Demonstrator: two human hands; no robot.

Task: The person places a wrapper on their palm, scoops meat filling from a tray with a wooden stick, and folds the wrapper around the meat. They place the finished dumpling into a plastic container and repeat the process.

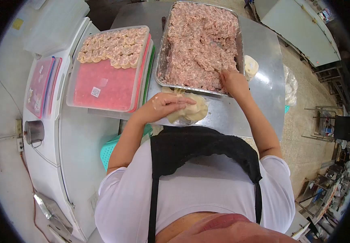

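My left hand (164, 106) is at the table's near edge, its fingers bent together over a thin, pale dough wrapper (191, 107). More thin wrappers (177, 116) lie loosely spread beneath and beside that hand. My right hand (235, 84) reaches over the near right corner of a large metal tray (157, 73) heaped with minced meat (201, 44). Its fingers are closed and point down at the meat; a thin tool seems to be in them, but I cannot make out its kind. Left of the tray, rows of filled open-topped dumplings (112, 46) fill the far part of a plastic container (71, 91).
The container sits on stacked red and green lids or trays (149, 67). A round stack of pale wrappers (250, 67) stands right of the meat tray on the metal table (270, 93). Further left are coloured plastic lids (41, 87) and a metal cup (34, 131). A turquoise basket (109, 150) is below.
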